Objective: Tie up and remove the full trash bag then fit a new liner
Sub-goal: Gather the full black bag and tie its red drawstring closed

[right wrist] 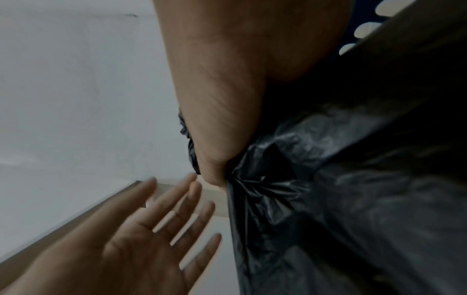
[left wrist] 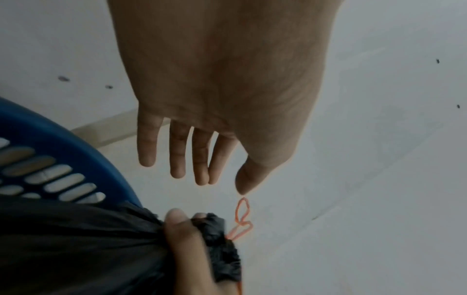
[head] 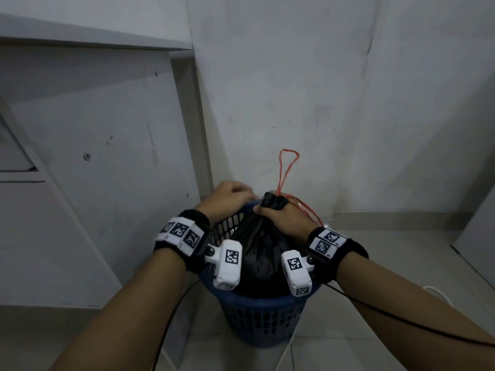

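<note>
A full black trash bag (head: 257, 253) sits in a blue slotted basket (head: 262, 319) on the floor by the wall. My right hand (head: 281, 214) grips the bag's gathered neck (left wrist: 215, 229), with the bunched top sticking out above the fist. A red drawstring loop (head: 288, 167) rises from the neck against the wall, and another strand trails toward my right wrist. My left hand (head: 230, 194) hovers just left of the neck with straight, spread fingers (left wrist: 177, 155), holding nothing. In the right wrist view the bag (right wrist: 353, 199) fills the right side and my left hand (right wrist: 151, 229) shows as open.
A white wall (head: 321, 89) stands right behind the basket. A white cabinet (head: 93, 156) sits close on the left. Tiled floor (head: 401, 263) stretches to the right. A black cable (head: 401, 317) and a white cord (head: 436, 293) lie near the basket.
</note>
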